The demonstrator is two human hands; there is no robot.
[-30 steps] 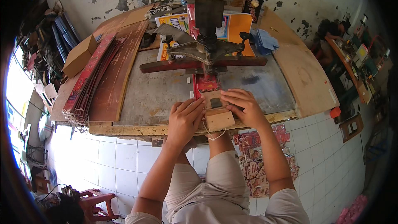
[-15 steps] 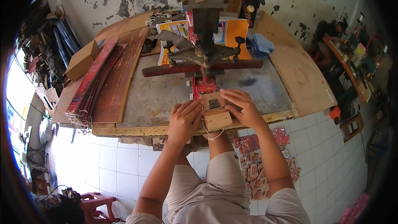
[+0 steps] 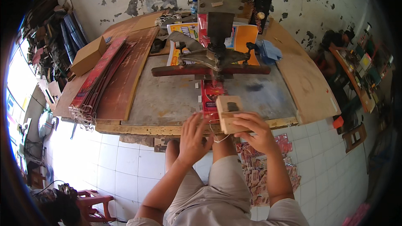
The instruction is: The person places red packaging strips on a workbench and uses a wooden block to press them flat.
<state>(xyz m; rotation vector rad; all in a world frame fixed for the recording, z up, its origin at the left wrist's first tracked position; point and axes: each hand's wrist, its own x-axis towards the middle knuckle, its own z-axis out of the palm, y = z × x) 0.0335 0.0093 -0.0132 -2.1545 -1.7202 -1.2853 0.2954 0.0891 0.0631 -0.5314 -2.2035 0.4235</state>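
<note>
My right hand point(image 3: 256, 132) grips a light wooden block point(image 3: 229, 101) by its right side. A dark patch marks the block's upper face, and it is tilted up off the table's near edge. Beneath and left of it lies a red printed card strip point(image 3: 208, 99), running back under the press. My left hand point(image 3: 194, 139) is open, fingers spread, over the strip's near end; whether they touch it I cannot tell. A white string loop point(image 3: 222, 141) hangs at the table edge between my hands.
The hand press point(image 3: 213, 58) with its long dark crossbar stands over the grey table plate point(image 3: 167, 94). On the left lie red card strips point(image 3: 94, 77) and a cardboard box point(image 3: 88, 55). Printed red pieces point(image 3: 270, 173) lie on the tiled floor. Another person point(image 3: 335, 44) sits at far right.
The wooden block has shifted right, off the strip, and is now tilted in my right hand. My left hand has come away from it, spreading its fingers. The view has shifted slightly.
</note>
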